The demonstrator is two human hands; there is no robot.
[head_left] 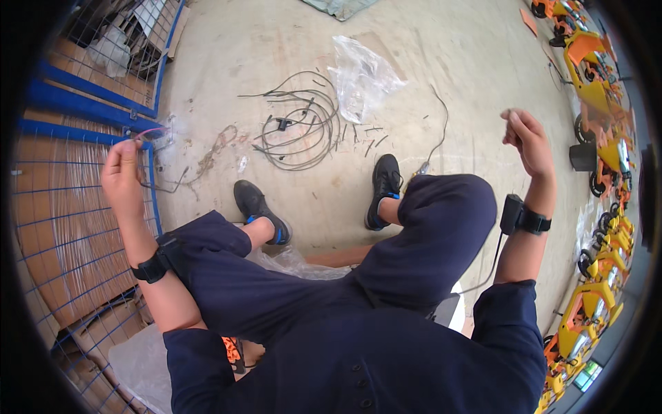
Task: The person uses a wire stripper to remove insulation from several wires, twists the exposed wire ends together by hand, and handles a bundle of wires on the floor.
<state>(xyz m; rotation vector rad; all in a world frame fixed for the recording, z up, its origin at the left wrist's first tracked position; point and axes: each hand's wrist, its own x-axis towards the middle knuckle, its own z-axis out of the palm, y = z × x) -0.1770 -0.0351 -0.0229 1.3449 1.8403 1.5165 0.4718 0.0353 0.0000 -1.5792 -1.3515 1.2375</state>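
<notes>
- The left hand [123,171] is closed in a grip on thin pink and grey wires [153,132], beside the blue wire-mesh cage [83,110] that holds brown cardboard.
- The right hand [527,141] is raised, fingers curled; if it holds something, I cannot tell.
- A loose coil of thin grey cables [300,131] lies on the concrete floor [427,62], near a crumpled clear plastic bag [362,79].

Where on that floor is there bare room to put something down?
Bare concrete lies beyond the clear plastic bag, and right of the black shoes, toward the yellow toy vehicles. Crowded: the grey cable coil with scattered cut bits, and the wires near the left hand.
</notes>
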